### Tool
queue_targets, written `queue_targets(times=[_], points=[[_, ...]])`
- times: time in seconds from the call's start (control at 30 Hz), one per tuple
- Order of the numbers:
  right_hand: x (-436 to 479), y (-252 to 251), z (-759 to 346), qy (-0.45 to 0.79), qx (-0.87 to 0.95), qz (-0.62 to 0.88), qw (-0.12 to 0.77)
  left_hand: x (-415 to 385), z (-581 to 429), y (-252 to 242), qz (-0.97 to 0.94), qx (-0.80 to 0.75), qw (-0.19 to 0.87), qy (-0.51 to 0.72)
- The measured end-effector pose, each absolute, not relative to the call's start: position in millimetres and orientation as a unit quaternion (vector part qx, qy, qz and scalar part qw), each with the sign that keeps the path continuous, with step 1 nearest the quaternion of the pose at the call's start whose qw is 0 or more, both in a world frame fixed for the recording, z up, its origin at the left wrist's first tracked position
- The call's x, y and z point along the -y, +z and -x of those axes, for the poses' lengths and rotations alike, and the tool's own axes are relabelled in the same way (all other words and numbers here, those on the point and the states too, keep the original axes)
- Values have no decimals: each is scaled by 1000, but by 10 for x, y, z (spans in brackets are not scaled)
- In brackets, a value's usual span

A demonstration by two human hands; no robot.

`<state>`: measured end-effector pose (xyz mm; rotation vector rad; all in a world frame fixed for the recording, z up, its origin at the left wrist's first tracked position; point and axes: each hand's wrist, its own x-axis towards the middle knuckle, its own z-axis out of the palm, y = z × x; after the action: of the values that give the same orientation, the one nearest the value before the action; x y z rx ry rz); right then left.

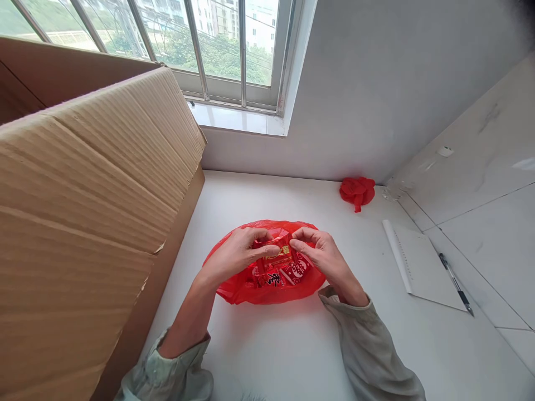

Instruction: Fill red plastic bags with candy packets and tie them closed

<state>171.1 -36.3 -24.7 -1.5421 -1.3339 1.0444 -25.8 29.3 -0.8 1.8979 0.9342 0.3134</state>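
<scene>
A red plastic bag (246, 295) lay on the white surface (259, 195), set in from the far edge and well apart from the right edge. Its mouth was spread wide and faced upward. Inside were red wrapped items: an upper packet (284, 255) with gold lettering, a lower packet (273, 279) with black characters and, at the right, a packet with a white round emblem (298, 270). These overlapped, and their full number could not be counted.

Both hands were over the bag. The left hand (238, 250) was half open, fingers bent and thumb extended, with the tips at the left end of the upper packet. The right hand (324, 256) had thumb and forefinger brought close together at that packet's right end. Whether either had a firm hold could not be determined. Both wrists emerged from grey-green sleeves (368, 345).

A large cardboard box (92, 211), flap folded outward, occupied the left side of the surface. A crumpled red bundle (357, 191) sat at the far edge, near the far right corner, with a clear plastic item (393, 192) just beside it in that corner. Along the right edge lay an open notebook (430, 267) and, at its right side, a black-and-clear pen (456, 284). A barred window (234, 44) stood beyond the far edge
</scene>
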Motion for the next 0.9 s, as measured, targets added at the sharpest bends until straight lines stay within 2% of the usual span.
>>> queue_targets(times=[0.1, 0.23, 0.6, 0.77, 0.9], points=[[357, -272, -1755, 404, 521, 612, 437, -301, 280, -3, -774, -374, 496, 124], [356, -273, -1754, 387, 533, 620, 427, -303, 276, -7, -772, -375, 497, 128], [345, -265, -1735, 323, 570, 657, 374, -290, 269, -12, -797, -386, 449, 119], [333, -267, -1684, 290, 575, 673, 364, -291, 244, -84, -817, -405, 393, 119], [312, -352, -1672, 270, 591, 699, 300, -286, 257, -159, -803, -443, 381, 116]])
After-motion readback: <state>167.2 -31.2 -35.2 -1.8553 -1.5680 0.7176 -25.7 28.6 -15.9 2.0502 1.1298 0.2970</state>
